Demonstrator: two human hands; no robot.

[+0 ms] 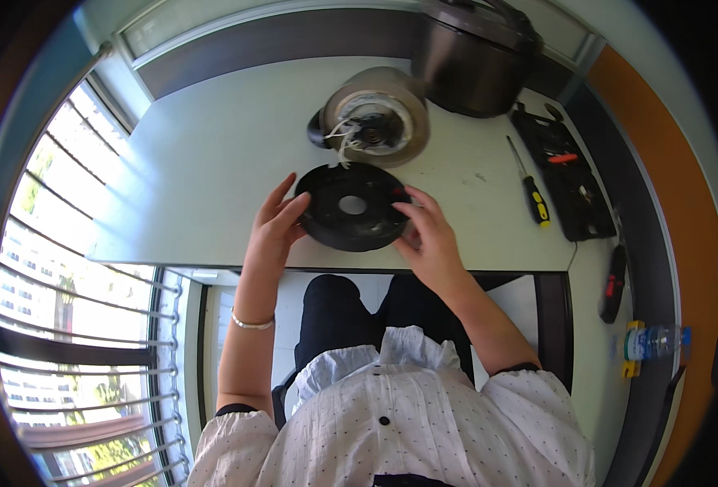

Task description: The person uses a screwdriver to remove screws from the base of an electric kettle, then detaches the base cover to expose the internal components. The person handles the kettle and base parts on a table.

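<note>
Between my two hands I hold a round black plastic base (pixel 335 226) with a grey disc at its middle, tilted over the table's near edge. My left hand (pixel 278 213) grips its left rim, thumb on top. At its right rim, the thumb and fingers of my right hand (pixel 425 223) close on it. Just beyond stands or lies a metal kettle (pixel 414 122), its opened underside towards me and a black handle at the left. White wires (pixel 344 140) come out of the kettle's underside towards the base; where they end is hard to see.
A brown electric cooker (pixel 477 65) stands at the back right of the white table (pixel 205 178). To the right lie a yellow-black screwdriver (pixel 531 191), a black tool case (pixel 566 174) and a red-black tool (pixel 614 284). A water bottle (pixel 657 342) lies farther right. Window blinds border the left.
</note>
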